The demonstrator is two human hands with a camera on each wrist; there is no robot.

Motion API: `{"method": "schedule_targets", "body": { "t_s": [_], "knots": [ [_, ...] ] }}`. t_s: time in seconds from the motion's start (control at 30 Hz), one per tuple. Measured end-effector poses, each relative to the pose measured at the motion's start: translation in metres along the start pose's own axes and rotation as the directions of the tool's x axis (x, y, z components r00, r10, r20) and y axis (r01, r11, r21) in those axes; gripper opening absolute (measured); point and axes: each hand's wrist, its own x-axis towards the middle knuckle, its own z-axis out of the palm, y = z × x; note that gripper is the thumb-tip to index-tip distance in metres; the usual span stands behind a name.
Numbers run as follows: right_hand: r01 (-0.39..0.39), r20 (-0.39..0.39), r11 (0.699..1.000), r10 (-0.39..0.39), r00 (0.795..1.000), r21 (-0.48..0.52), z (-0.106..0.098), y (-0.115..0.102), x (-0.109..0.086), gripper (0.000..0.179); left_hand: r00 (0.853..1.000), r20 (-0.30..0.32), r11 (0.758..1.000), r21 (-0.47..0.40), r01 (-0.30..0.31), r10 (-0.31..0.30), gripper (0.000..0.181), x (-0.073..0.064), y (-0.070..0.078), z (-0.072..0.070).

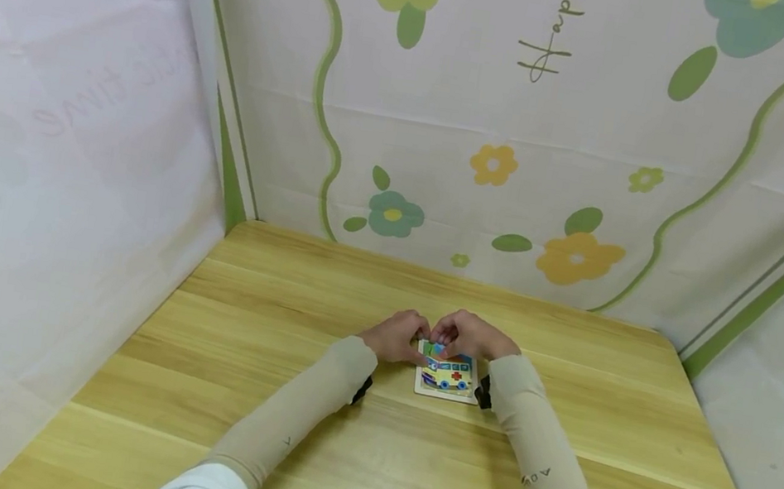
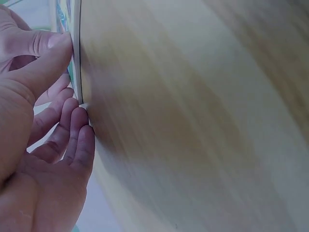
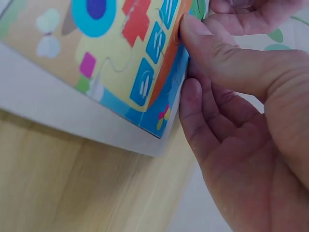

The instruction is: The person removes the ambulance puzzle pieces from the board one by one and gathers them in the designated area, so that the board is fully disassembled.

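Step in hand: you seem to be seating part of the puzzle [image 1: 465, 393] along its far edge, working both hands at its far left part.
Next move: as I judge it, it calls for light, even fingertip pressure there until the picture sits flush, while the rim [image 1: 429, 394] is kept from sliding.
Puzzle: it lies on the table [image 1: 362, 458], nearer the far edge than your side, about midway between the left and right edges.
Left hand [image 1: 396, 337]: you grasp the puzzle by its far left corner, thumb on the left side, fingers curled round by the far side.
Right hand [image 1: 473, 335]: you pinch at the puzzle's far edge, thumb on the picture near the orange roof; whether you have a loose piece there, you cannot tell from these views.
Puzzle count: one, with a single ambulance on it; your fingers hide some of the picture.
Ambulance count: one red cross [image 1: 456, 376], two wheels [image 1: 461, 386], three side panes [image 3: 156, 42].
Pieces: uncounted; too few seams show.
Arms count: two hands, two beige sleeves [image 1: 297, 411], a black device [image 1: 485, 392] at each wrist.
Far cloth [image 1: 429, 91]: seven flowers [image 1: 580, 258], some cut by the upper border of the view.
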Motion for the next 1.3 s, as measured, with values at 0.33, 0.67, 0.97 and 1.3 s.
{"method": "schedule_targets", "body": {
  "t_s": [0.33, 0.67, 0.97, 1.3],
  "knots": [
    [-0.019, 0.002, 1.000, 0.019, 1.000, 0.002, 0.002, -0.005, -0.004, 0.023, 1.000, 0.001, 0.999, 0.037, 0.012, -0.012, 0.044, -0.005, 0.005, 0.000],
    [0.002, -0.026, 1.000, -0.003, 1.000, -0.021, 0.004, -0.006, -0.009, 0.017, 1.000, -0.001, 0.999, 0.043, 0.010, -0.010, 0.042, -0.007, 0.005, 0.001],
    [0.037, -0.084, 0.994, -0.046, 0.995, -0.104, 0.004, -0.007, -0.009, 0.013, 1.000, 0.005, 0.999, 0.033, 0.026, -0.026, 0.042, -0.008, 0.008, -0.001],
    [0.081, -0.061, 0.987, -0.090, 0.994, -0.137, -0.012, -0.008, -0.019, 0.015, 0.999, 0.015, 0.998, 0.054, 0.041, -0.042, 0.043, -0.010, 0.012, -0.003]
  ]
}}
